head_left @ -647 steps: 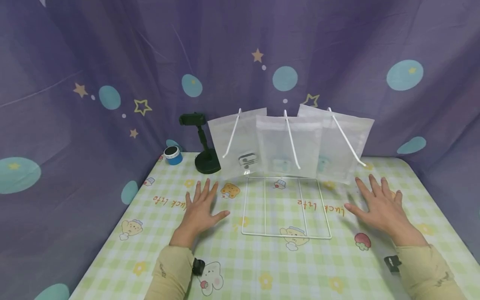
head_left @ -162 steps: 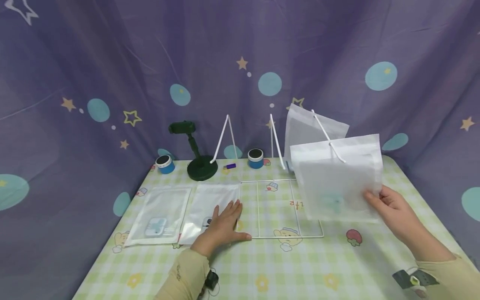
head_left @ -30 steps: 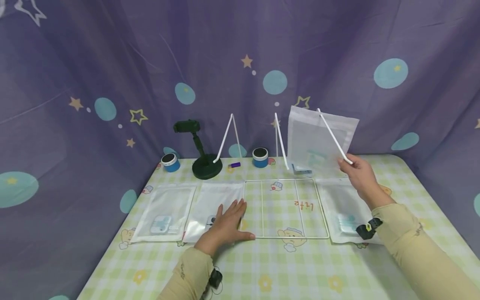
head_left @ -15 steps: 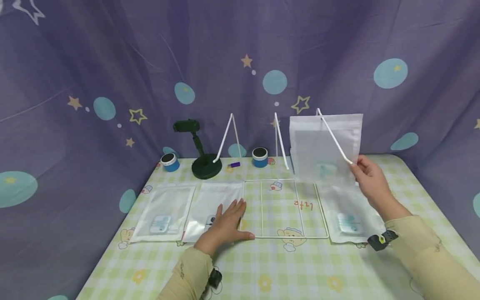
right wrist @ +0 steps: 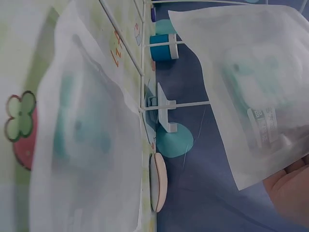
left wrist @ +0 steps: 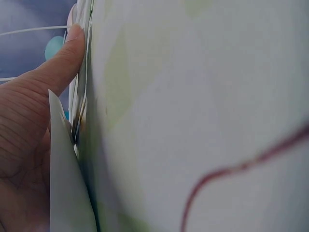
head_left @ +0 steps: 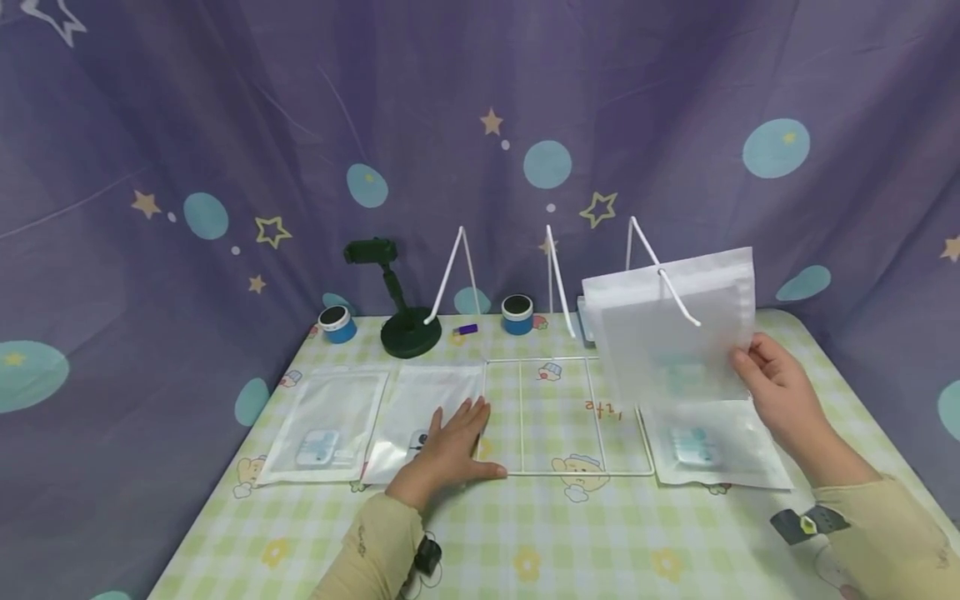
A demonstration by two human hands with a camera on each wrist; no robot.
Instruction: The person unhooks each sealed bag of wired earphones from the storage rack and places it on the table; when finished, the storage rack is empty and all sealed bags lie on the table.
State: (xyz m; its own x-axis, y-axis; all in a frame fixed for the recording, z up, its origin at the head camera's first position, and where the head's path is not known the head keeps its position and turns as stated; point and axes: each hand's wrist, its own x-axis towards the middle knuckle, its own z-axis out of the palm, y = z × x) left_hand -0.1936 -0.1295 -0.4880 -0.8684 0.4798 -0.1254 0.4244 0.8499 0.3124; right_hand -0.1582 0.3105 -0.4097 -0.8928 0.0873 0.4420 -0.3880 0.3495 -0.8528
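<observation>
My right hand (head_left: 787,396) pinches the right edge of a frosted white zip bag (head_left: 633,342) with a bluish item inside. The bag hangs tilted on the right prong (head_left: 680,298) of a white wire rack (head_left: 577,474), well forward along it. In the right wrist view, a printed label shows through this bag (right wrist: 217,87). My left hand (head_left: 446,454) rests with fingers spread on the rack's left base wire and a flat bag (head_left: 438,385), covering part of that bag. Left of it lies another bag (head_left: 322,408); a further bag (head_left: 723,450) lies right of the rack.
Behind the rack stand a blue jar (head_left: 517,321) with a dark top, a purple USB stick (head_left: 467,330) and a pale blue-and-white holder (right wrist: 164,108). A dark green phone stand (head_left: 411,333) and a second blue jar (head_left: 337,329) are back left.
My right hand has drawn the hanging bag forward and right along the prong. Bags seen on the prongs earlier now lie on the table. My left hand has stayed put this last second.
</observation>
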